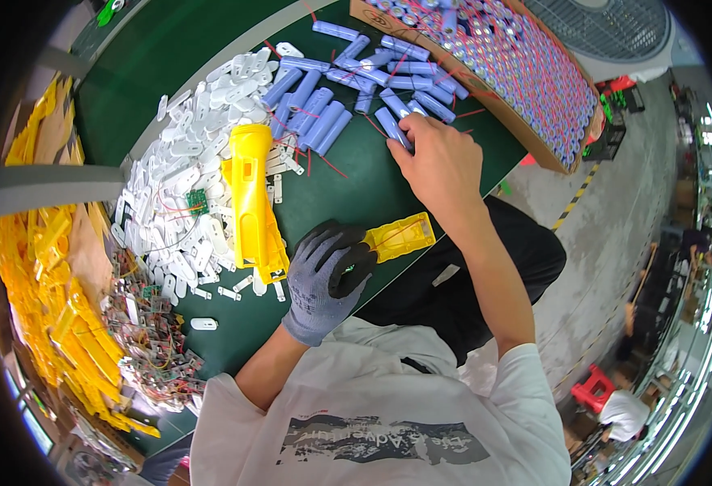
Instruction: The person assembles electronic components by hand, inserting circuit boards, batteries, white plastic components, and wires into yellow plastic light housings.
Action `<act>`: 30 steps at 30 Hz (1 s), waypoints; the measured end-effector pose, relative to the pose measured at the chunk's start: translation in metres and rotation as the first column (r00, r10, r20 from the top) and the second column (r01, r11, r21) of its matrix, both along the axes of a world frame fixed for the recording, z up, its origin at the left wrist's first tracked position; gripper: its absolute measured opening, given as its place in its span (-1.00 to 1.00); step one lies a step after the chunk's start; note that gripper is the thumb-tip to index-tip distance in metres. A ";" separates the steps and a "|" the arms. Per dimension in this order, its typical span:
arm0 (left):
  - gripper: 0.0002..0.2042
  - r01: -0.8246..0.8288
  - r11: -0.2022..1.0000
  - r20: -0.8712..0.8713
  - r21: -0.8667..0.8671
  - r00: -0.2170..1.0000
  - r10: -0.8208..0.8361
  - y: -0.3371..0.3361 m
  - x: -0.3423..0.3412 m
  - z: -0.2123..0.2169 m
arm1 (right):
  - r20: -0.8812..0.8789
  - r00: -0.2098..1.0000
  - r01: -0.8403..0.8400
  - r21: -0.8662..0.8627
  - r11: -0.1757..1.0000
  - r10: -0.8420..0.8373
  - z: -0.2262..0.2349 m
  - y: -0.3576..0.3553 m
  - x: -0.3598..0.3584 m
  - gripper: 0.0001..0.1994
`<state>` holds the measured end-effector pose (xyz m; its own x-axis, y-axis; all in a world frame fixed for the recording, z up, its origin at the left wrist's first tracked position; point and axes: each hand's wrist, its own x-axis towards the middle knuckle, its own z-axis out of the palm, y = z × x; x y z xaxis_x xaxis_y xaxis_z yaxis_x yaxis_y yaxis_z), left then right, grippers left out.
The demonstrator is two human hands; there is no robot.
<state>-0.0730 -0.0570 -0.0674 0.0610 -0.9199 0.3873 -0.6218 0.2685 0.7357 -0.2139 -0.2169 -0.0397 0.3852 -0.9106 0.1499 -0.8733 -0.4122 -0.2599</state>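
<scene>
R bare hand (pixel 441 162), fingers bent at blue cylindrical cells (pixel 390 125), upper ctr; can't tell if gripped. L grey-gloved hand (pixel 323 279), half-curled, holds yellow plastic tray-like housing (pixel 407 236), ctr. Thin red wires (pixel 335 168) might snag if cells get pulled.

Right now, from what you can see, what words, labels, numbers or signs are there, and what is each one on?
White short-sleeved T-shirt: large lettering on a dark printed band, upside down in this view; I don't copy out printed wording.
Grey knitted glove on the left hand: small dark print, too small to read.
Brown cardboard box: a dark mark near its far end, too small to read.
</scene>
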 end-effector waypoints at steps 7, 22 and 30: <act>-0.71 -0.004 1.000 -0.014 0.023 1.000 0.004 0.005 0.005 -0.001 | 0.500 0.860 -0.111 0.368 0.923 -0.096 0.002 0.019 -0.033 -0.82; -0.70 0.008 0.999 0.044 0.039 0.999 -0.009 0.004 0.000 -0.003 | 0.625 0.720 -0.172 0.581 0.795 -0.301 0.023 0.116 -0.029 -0.45; -0.60 0.048 0.997 0.083 0.063 0.995 -0.053 0.006 0.001 -0.004 | 0.668 0.617 -0.140 0.614 0.777 -0.416 0.006 0.117 -0.027 -0.78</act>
<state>-0.0724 -0.0506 -0.0712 -0.0167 -0.9429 0.3325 -0.6696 0.2575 0.6967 -0.2408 -0.1001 -0.0336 0.2493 -0.9385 -0.2389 -0.2796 0.1664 -0.9456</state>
